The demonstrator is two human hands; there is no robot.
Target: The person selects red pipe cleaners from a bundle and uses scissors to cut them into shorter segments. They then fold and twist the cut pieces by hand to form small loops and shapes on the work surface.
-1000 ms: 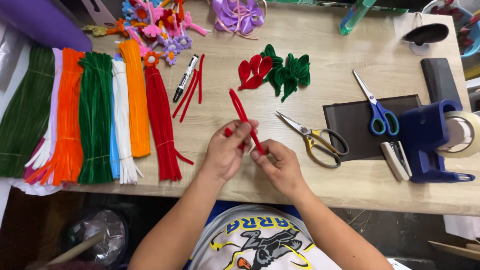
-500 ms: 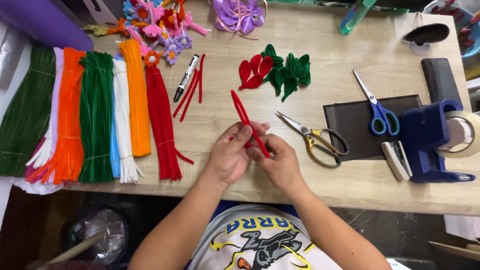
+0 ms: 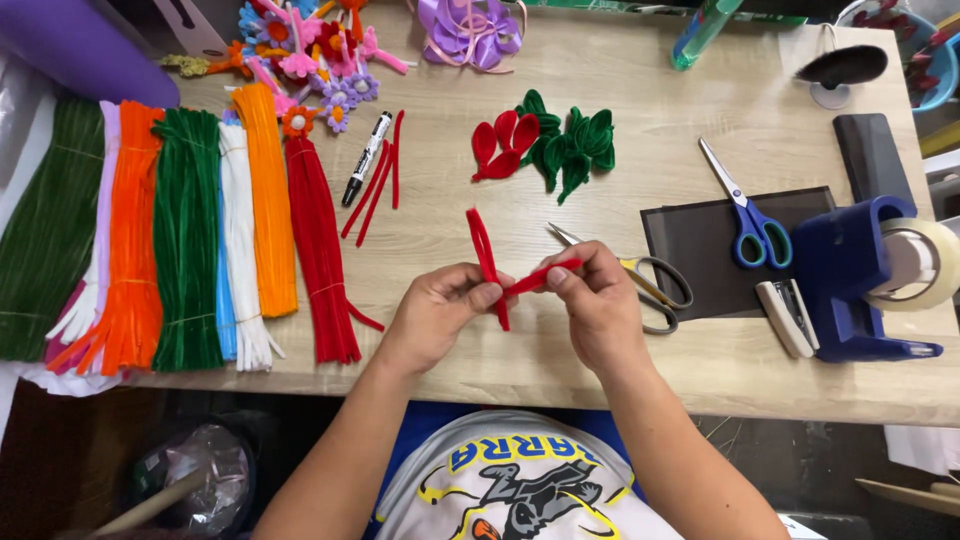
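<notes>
My left hand (image 3: 440,310) pinches a red pipe cleaner (image 3: 484,250) folded into a narrow loop that points away from me. My right hand (image 3: 600,300) grips the same pipe cleaner's other end, bent off to the right between thumb and fingers. Both hands hover over the wooden table (image 3: 620,100) near its front edge. Finished red petal loops (image 3: 503,145) and green leaf loops (image 3: 570,145) lie farther back.
Bundles of green, orange, white and red pipe cleaners (image 3: 185,240) lie at the left. A black marker (image 3: 366,158), loose red pieces, yellow-handled scissors (image 3: 650,285), blue-handled scissors (image 3: 748,215), a stapler (image 3: 788,318) and a blue tape dispenser (image 3: 870,275) are on the table. Pipe-cleaner flowers (image 3: 310,55) sit at the back.
The right hand has bent the pipe cleaner's near end out to the right; before, it lay along the straight stem. The loop has swung more upright.
</notes>
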